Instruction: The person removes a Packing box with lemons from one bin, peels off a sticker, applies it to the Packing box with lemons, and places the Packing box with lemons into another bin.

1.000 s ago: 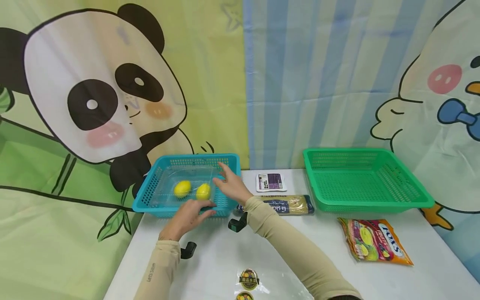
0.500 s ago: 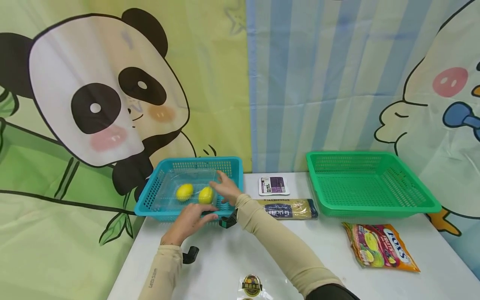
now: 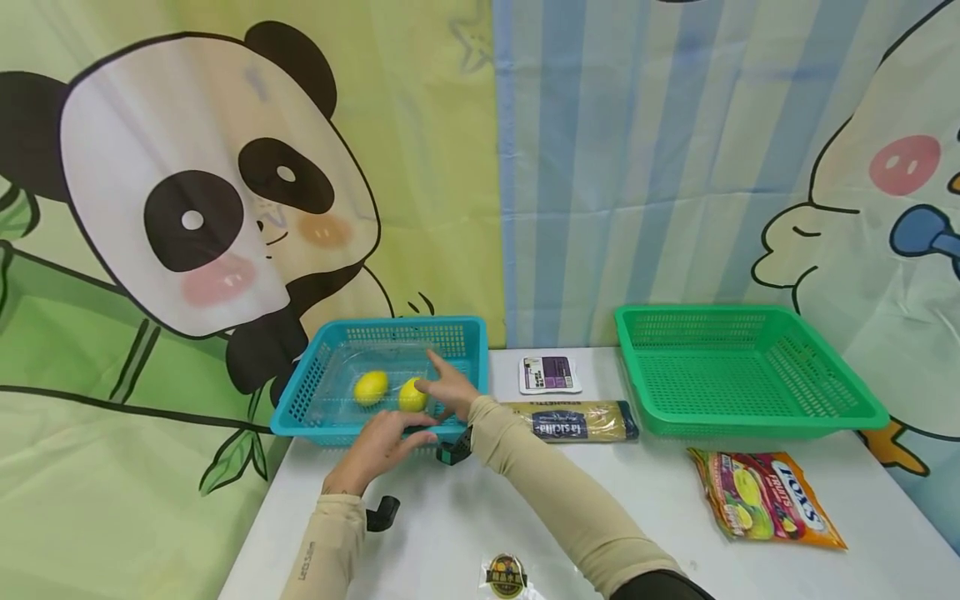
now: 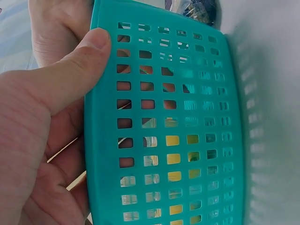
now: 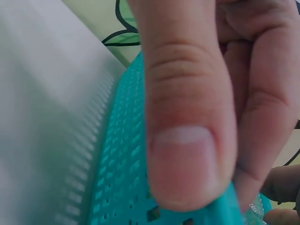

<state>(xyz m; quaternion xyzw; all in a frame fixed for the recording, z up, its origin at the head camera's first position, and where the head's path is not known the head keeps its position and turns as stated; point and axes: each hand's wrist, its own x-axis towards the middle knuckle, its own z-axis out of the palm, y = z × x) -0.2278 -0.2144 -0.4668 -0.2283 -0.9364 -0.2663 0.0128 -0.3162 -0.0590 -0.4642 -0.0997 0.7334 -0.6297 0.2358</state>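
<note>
A blue plastic basket point(image 3: 315, 427) stands at the left back of the table. Inside it is a clear plastic container point(image 3: 390, 360) with two lemons point(image 3: 371, 387) showing in it. My left hand point(image 3: 375, 446) holds the basket's front rim; in the left wrist view its thumb point(image 4: 89, 58) lies against the rim, and fingers show through the holes behind. My right hand point(image 3: 453, 390) reaches over the basket's right part, its fingers extended above the right lemon point(image 3: 412, 398). In the right wrist view the right thumb point(image 5: 187, 159) hides much of the rim.
A green basket point(image 3: 757, 427) stands at the right back. Between the baskets lie a spaghetti packet point(image 3: 577, 421) and a flat white-and-purple pack point(image 3: 549, 375). An orange-red candy bag point(image 3: 768, 498) lies front right, and a clear bag with a round label point(image 3: 507, 575) at the front edge.
My right hand has come down slightly, its fingers now lower over the right lemon. The left hand stays at the front rim. The head view has shifted a little.
</note>
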